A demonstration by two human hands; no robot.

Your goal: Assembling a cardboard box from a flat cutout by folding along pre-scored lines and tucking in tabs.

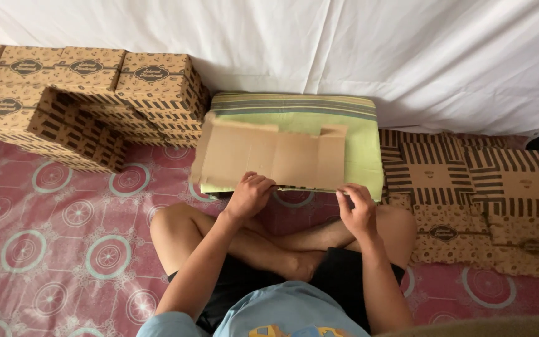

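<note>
A flat cardboard blank (269, 155) is lying on a green striped cushion (363, 146), just beyond the crossed legs. The left hand (249, 195) is gripping its near edge, fingers curled closed. The right hand (358, 209) is pinching the near right corner. Folded boxes (88, 93) are sitting far left, flat blanks (475, 187) right.

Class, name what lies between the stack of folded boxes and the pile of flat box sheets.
Head view: a green striped cushion bearing the flat cardboard sheet.

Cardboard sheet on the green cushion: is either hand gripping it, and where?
Both hold the flat cardboard blank by its near edge: left hand toward the middle-left, right hand at the near right corner. It lies on the green cushion.
</note>
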